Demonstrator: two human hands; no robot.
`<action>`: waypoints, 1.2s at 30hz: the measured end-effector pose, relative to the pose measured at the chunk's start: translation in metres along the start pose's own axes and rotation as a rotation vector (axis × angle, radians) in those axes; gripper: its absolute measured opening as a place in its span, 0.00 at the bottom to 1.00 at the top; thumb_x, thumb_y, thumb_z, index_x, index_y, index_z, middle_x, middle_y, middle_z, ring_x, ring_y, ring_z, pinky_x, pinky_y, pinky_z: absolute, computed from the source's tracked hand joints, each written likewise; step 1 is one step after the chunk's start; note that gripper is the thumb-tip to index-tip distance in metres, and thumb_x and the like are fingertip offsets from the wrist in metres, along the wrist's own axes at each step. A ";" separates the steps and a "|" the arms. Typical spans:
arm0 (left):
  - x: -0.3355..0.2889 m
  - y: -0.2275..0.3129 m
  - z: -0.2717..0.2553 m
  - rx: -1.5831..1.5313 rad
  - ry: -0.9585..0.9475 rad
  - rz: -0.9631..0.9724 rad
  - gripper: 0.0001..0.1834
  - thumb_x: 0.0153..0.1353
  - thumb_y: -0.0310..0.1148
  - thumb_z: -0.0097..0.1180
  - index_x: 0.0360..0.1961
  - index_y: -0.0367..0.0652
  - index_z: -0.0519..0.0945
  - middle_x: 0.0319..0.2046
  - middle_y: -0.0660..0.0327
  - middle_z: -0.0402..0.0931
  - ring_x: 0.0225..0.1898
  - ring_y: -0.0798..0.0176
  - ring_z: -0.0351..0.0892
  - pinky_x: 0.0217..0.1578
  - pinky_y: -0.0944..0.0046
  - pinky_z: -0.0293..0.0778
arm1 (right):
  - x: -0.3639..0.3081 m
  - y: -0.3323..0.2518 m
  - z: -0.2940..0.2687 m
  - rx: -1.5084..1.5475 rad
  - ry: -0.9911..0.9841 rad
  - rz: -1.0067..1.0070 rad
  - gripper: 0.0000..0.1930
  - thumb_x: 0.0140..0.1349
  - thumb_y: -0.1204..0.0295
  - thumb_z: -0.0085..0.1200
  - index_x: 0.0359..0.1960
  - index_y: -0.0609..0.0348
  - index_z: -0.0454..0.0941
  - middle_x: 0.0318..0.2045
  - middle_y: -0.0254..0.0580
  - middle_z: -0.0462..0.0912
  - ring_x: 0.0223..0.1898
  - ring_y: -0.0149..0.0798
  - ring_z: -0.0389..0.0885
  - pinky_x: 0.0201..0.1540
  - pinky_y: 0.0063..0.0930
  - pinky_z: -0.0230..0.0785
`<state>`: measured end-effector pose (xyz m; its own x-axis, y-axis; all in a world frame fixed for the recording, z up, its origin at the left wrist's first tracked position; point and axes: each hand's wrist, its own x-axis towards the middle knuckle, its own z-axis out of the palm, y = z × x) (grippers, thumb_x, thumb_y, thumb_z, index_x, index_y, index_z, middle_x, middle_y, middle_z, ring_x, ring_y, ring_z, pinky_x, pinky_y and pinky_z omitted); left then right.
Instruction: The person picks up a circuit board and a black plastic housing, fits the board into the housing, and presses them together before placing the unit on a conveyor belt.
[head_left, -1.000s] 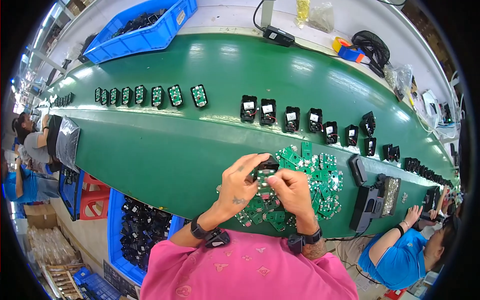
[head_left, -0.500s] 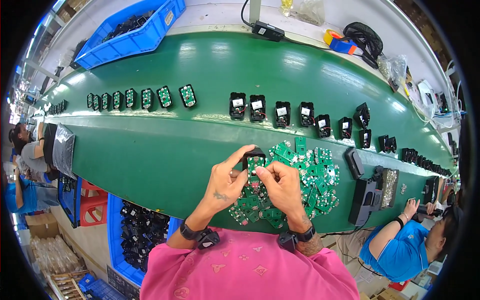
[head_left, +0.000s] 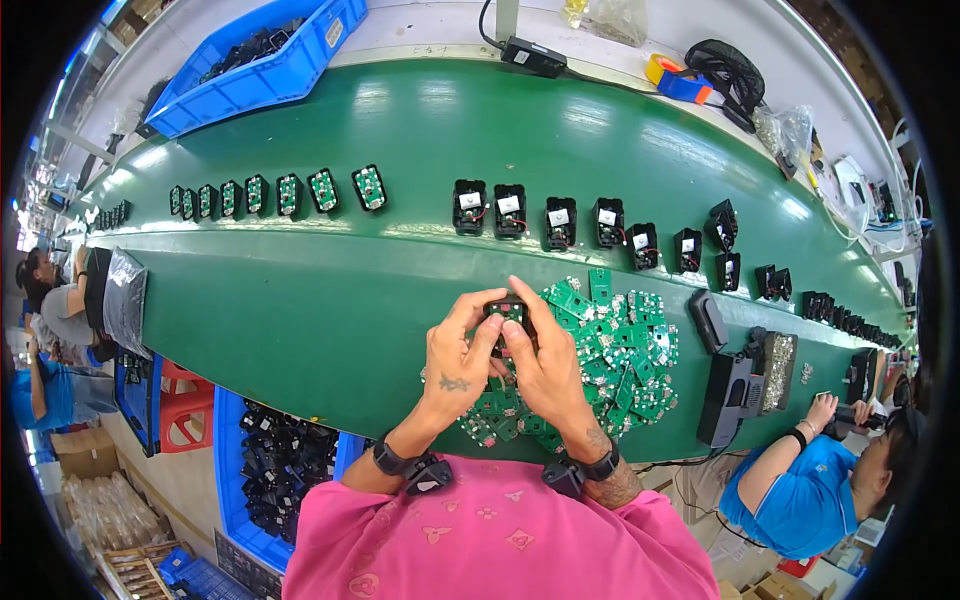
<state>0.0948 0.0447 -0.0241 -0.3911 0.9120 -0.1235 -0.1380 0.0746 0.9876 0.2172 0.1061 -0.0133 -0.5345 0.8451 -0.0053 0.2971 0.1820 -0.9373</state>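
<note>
Between both hands, over the bench, is a small black plastic housing (head_left: 494, 306) with a green circuit board (head_left: 512, 312) in its open face. My left hand (head_left: 461, 350) grips its left side, thumb pressed on the board. Curled around the right side is my right hand (head_left: 545, 355), its thumb also down on the board; the two thumbs hide part of it. Beside my right hand lies a loose pile of green circuit boards (head_left: 630, 350). Farther off stands a row of black housings (head_left: 561, 224) with white parts and red wires showing. At the left is another row, housings with boards inside (head_left: 322, 190).
A blue crate (head_left: 250, 75) of black parts stands at the back left, another blue bin (head_left: 232, 480) below the bench's left edge. A dark device (head_left: 727, 400) and a tray of small metal parts (head_left: 777, 370) lie right. A co-worker in blue (head_left: 800, 495) sits there.
My right hand has shifted from pinching at the board to wrapping around the housing's right side. Both thumbs now press on the board, which sits lower in the housing.
</note>
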 end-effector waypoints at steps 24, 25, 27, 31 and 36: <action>0.151 -0.015 -0.086 0.455 0.306 0.129 0.16 0.70 0.28 0.47 0.56 0.37 0.75 0.34 0.49 0.81 0.23 0.59 0.85 0.18 0.60 0.78 | -0.012 0.019 -0.006 -0.825 -0.181 -0.236 0.16 0.50 0.65 0.70 0.36 0.57 0.78 0.41 0.42 0.73 0.46 0.47 0.69 0.45 0.43 0.60; 0.160 -0.023 -0.086 0.453 0.304 0.133 0.16 0.70 0.28 0.47 0.56 0.37 0.75 0.34 0.49 0.81 0.23 0.59 0.85 0.18 0.60 0.78 | -0.013 0.023 -0.002 -0.827 -0.177 -0.237 0.16 0.50 0.65 0.70 0.36 0.57 0.78 0.41 0.42 0.73 0.46 0.47 0.69 0.45 0.43 0.60; 0.173 -0.032 -0.087 0.622 0.302 0.075 0.18 0.69 0.28 0.48 0.58 0.33 0.74 0.33 0.46 0.81 0.21 0.54 0.84 0.22 0.57 0.80 | -0.014 0.025 0.002 -0.840 -0.202 -0.258 0.17 0.50 0.67 0.69 0.39 0.57 0.77 0.42 0.41 0.73 0.46 0.47 0.69 0.45 0.43 0.60; 0.174 -0.037 -0.100 1.181 0.395 0.603 0.31 0.65 0.33 0.56 0.68 0.38 0.66 0.58 0.38 0.73 0.40 0.40 0.85 0.44 0.48 0.80 | -0.012 0.022 0.000 -0.771 -0.244 -0.271 0.17 0.53 0.73 0.66 0.44 0.56 0.76 0.37 0.45 0.76 0.43 0.50 0.73 0.43 0.44 0.64; 0.142 0.006 -0.052 1.296 -0.118 0.247 0.52 0.50 0.37 0.70 0.74 0.49 0.54 0.75 0.45 0.44 0.47 0.37 0.81 0.47 0.45 0.79 | -0.004 0.016 -0.012 -0.431 -0.232 -0.120 0.22 0.58 0.77 0.60 0.55 0.58 0.73 0.40 0.53 0.81 0.41 0.56 0.79 0.44 0.45 0.72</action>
<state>-0.0086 0.1541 -0.0411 -0.1902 0.9816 0.0156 0.9141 0.1713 0.3675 0.2336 0.1119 -0.0243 -0.7319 0.6807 -0.0297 0.4969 0.5033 -0.7069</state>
